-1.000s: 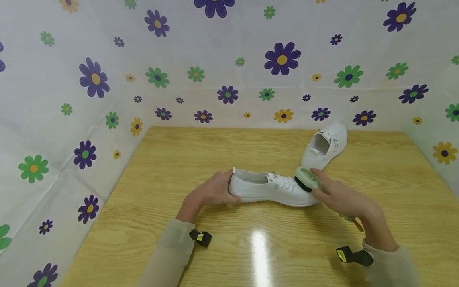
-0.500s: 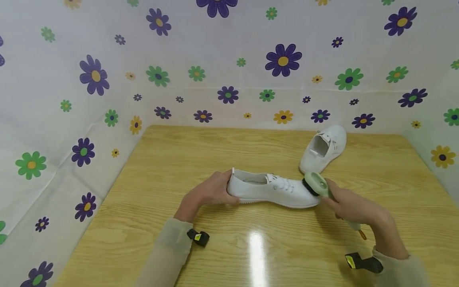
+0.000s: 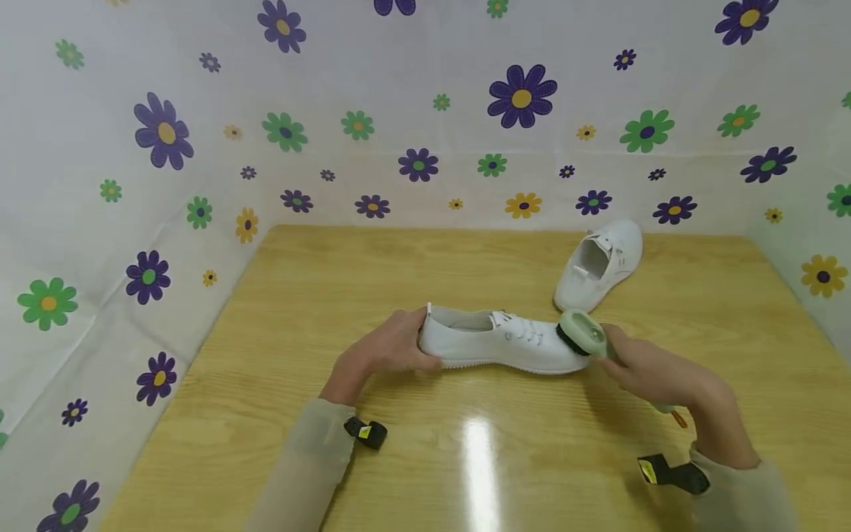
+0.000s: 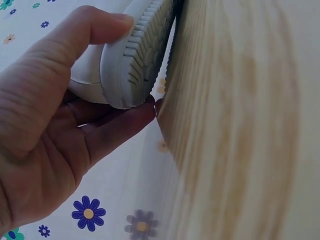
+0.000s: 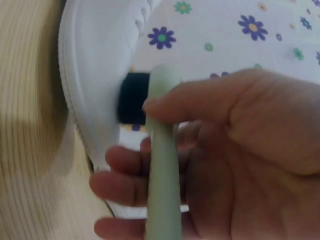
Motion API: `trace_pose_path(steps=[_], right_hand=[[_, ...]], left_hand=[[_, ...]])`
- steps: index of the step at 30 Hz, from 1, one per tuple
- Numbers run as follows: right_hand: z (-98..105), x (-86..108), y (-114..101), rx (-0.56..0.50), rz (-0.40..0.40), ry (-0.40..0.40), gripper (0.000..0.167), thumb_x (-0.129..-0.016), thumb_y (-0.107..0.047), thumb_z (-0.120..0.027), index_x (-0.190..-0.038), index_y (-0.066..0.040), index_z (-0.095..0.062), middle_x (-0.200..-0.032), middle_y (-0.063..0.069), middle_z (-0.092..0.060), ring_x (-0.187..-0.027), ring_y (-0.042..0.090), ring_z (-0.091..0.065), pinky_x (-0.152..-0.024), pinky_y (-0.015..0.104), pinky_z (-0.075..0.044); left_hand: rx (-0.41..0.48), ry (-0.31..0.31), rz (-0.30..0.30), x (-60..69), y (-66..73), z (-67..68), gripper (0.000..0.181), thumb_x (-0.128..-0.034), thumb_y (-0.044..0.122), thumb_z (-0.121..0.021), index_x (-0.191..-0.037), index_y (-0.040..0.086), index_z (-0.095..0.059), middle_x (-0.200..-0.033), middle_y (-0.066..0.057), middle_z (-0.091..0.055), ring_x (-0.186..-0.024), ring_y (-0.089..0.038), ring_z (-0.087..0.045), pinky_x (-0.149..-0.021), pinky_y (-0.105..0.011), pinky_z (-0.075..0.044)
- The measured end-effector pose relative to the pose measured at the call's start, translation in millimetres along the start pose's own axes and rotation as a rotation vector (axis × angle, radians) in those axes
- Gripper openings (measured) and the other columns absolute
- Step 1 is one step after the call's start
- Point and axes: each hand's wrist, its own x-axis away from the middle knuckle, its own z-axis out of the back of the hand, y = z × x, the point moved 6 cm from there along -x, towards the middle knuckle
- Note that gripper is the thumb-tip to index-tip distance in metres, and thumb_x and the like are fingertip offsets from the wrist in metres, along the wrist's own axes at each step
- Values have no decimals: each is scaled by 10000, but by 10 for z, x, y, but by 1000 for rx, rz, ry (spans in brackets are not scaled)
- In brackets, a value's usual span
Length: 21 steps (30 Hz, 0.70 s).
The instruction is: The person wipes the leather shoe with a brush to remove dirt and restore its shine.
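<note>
A white lace-up shoe (image 3: 479, 343) lies lengthwise across the middle of the table, toe to the right. My left hand (image 3: 397, 346) grips its heel; in the left wrist view the thumb lies on the side of the ridged sole (image 4: 145, 55) and fingers curl under the heel. In my right hand (image 3: 654, 369) is a pale green brush (image 3: 585, 332) with dark bristles (image 5: 134, 97), held against the shoe's toe. The right wrist view shows the thumb pressed on the brush's handle (image 5: 164, 195) and fingers round its other side.
A second white shoe (image 3: 601, 266) stands behind the brush, near the table's back edge. The wood-grain table (image 3: 372, 273) is bordered at the back and sides by a white flower-print cloth (image 3: 372, 81).
The brush has shifted a little to the right along the shoe's toe, with my right hand. My left hand keeps its grip on the heel. The head view has tilted slightly.
</note>
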Motion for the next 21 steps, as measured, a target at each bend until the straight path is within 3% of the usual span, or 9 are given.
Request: trace_pose_path(steps=[5,12,17,21], right_hand=[[-6,-28,-91,-46,36,-63,435,-1066,-199,-435,-1410,10,-271,-892,94,-538,-772,196,-504,-637,296,-430],[23,-61,-21,-31,18,-5,476,-1071,-131,-387,-1442,85,-180,-935,113,-497,-811,215,-486,-693,335,-418],[-52,-82,-126,-75,79,-66,501,-1077,-196,-400,-1479,12,-186,-987,119,-519,-884,244,-519,-716,323,-448],[-7,-10,-116,-50,80,-45,470,-1071,-169,-416,-1464,6,-226,-936,111,-517,-837,239,-511,-676,309,-442]], left_hand=[[-5,-16,-8,-19,-1,59,648,-735,274,-782,-1297,91,-514,-1085,5,-650,-878,-145,-596,-783,-317,-500],[11,0,3,-17,-13,80,659,-722,281,-793,-1292,103,-514,-1090,14,-649,-891,-145,-601,-787,-327,-500],[-3,-25,-14,-18,-14,37,687,-726,304,-790,-1314,90,-507,-1087,6,-644,-877,-142,-595,-772,-311,-501],[40,-22,-10,5,-14,31,688,-715,299,-792,-1313,96,-519,-1080,9,-648,-881,-149,-600,-775,-317,-506]])
